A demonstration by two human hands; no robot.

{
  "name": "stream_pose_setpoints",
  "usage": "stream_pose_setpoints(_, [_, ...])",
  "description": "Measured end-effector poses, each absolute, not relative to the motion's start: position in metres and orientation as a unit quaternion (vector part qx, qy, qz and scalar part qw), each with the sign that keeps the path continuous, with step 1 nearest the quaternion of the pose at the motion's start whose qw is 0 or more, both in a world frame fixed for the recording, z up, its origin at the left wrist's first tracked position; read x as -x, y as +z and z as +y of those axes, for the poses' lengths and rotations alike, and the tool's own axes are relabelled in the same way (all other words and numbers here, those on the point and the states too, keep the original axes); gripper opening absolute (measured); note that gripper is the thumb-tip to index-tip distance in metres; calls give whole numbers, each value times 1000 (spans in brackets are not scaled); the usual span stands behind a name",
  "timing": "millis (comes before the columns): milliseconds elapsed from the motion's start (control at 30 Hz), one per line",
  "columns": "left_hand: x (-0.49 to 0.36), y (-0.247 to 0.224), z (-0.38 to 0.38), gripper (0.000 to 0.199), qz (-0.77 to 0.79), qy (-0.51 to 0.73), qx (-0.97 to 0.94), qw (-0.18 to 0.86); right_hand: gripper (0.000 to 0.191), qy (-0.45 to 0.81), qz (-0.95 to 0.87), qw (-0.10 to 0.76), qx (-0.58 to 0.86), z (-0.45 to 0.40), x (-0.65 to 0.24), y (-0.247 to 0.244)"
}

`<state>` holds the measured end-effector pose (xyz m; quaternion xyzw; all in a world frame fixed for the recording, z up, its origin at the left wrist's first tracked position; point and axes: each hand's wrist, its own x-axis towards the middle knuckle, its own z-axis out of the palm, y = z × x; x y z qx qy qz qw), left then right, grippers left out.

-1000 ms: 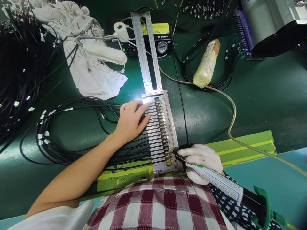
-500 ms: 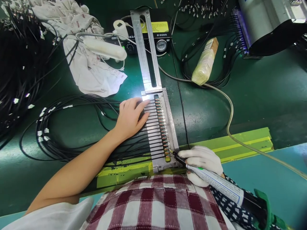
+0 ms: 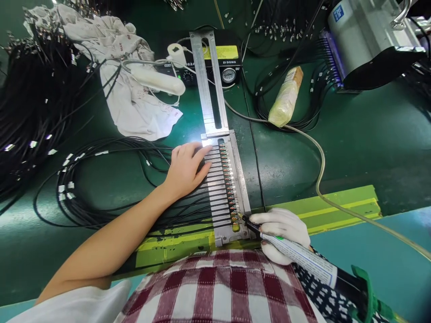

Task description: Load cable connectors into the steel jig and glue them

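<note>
Left hand, fingers loosely spread, lies over black cables on the metal fixture; gloved right hand grasps the labelled syringe, its tip beside the connectors.

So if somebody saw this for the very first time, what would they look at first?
Probably the metal fixture in the middle, where black cables run in from the left and the bare left hand lies over some of them. Next, at its near right side, the white-gloved right hand holds a labelled tube with a black tip. At the top right, a grey machine with a purple glow stands out too.
</note>
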<state>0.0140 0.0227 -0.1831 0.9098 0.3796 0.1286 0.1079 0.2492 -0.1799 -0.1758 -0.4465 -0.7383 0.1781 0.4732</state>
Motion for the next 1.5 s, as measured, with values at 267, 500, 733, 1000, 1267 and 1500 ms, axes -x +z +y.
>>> stream_pose_setpoints(267, [-13,-186,23,42,379,135,-910,102,19,168,-736,482,446,-184,-249,-178])
stream_pose_setpoints(500, [-13,-187,23,41,378,140,-909,105,19,165,-739,481,443,-182,-250,-175])
stream_pose_setpoints(733, [-13,-187,24,42,377,142,-909,110,18,169,-736,481,445,-183,-249,-174])
stream_pose_setpoints(1000, [-13,-188,23,41,375,139,-911,101,20,179,-731,481,449,-184,-251,-176])
stream_pose_setpoints(1267, [-13,-188,23,41,374,142,-911,98,17,174,-733,475,456,-183,-251,-177])
stream_pose_setpoints(1500, [-12,-188,23,41,375,140,-911,97,19,175,-735,475,452,-182,-251,-176])
